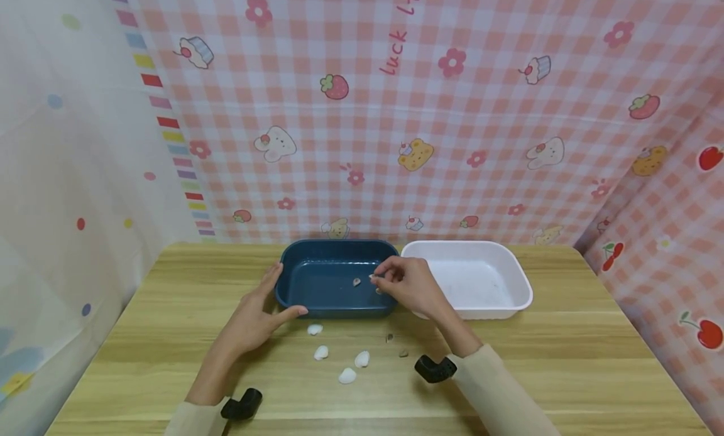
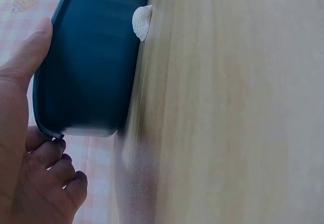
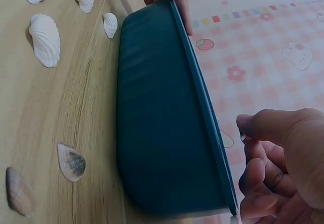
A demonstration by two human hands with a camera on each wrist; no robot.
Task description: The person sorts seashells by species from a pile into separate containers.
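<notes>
My left hand (image 1: 252, 320) holds the left end of a dark blue tray (image 1: 317, 313), thumb on the front rim and fingers along the end wall. Over the right part of that tray, my right hand (image 1: 413, 285) pinches a small shell (image 1: 371, 276) between thumb and forefinger; most of it is hidden by the fingertips. Inside the tray lies a small brownish shell (image 1: 356, 282), with another small shell (image 1: 379, 291) just under the right hand. In front, on the wood, are two brown clam shells (image 3: 72, 162), (image 3: 19, 191) and several white ridged shells (image 3: 44, 40).
A white tray (image 1: 523, 298) stands right beside the blue one, to its right. Both are near the back edge of the wooden table (image 1: 571, 373). A pink checked cloth (image 1: 373, 122) hangs behind, with more patterned cloth at both sides.
</notes>
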